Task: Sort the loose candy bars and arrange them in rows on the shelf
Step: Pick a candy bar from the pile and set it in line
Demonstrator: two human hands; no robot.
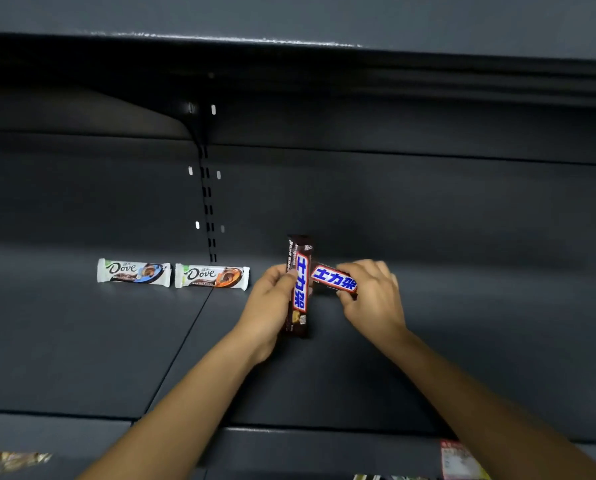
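Two white Dove bars lie side by side near the back of the dark shelf (81,341): one with a blue mark (133,271) on the left, one with an orange mark (212,277) to its right. My left hand (270,303) grips a brown Snickers bar (299,289) that points away from me, lengthwise. My right hand (372,292) pinches a second Snickers bar (334,280) lying crosswise, its left end touching the first bar.
A shelf above (289,43) overhangs the space. A slotted upright (208,202) runs down the back wall. A red price tag (457,459) sits on the front edge at lower right. Wrappers (12,460) show at the lower left corner.
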